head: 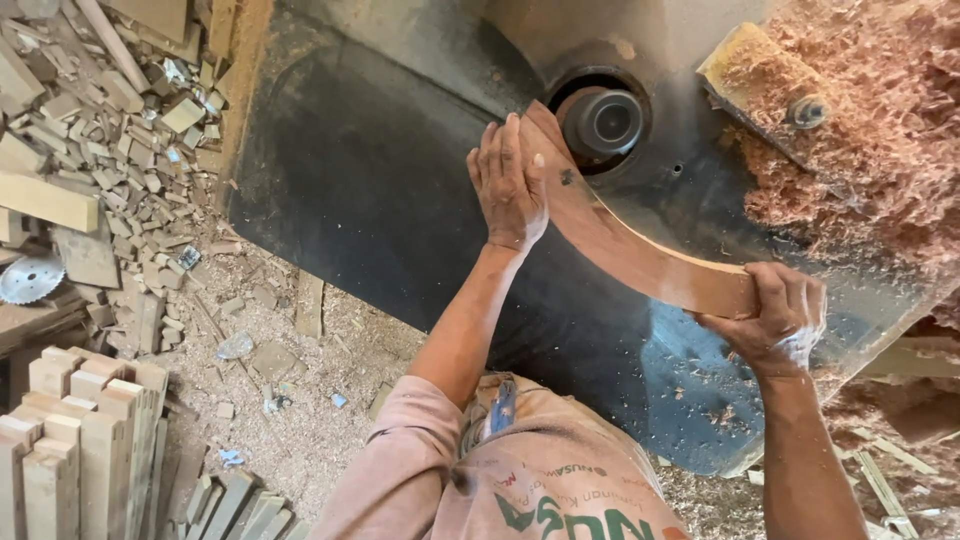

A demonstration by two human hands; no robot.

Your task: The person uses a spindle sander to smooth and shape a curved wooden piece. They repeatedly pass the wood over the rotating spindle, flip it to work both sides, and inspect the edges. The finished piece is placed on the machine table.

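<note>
Landmark: the round cutter spindle [603,122], sitting in its hole in the dark machine table [370,170], and everything here is placed from it.
Workpiece: a curved reddish wood piece [640,250] lies flat on the table, one end right up against the spindle, the rest arcing away from it toward the person.
Left hand [510,185]: just beside the spindle, fingers flat and together, palm pressing down on the near-spindle end of the curved piece.
Right hand [775,315]: well away from the spindle, wrapped tight around the far end of the piece, fingers curled over its edge.
Shavings: a deep heap of reddish wood shavings [870,120] banks up on the far side of the spindle, half burying a fence block [760,85].
Floor: well apart from the spindle, wood offcuts [110,130] litter the floor, a circular saw blade [30,277] among them, and stacked wooden slats [80,440] stand nearer the person.
</note>
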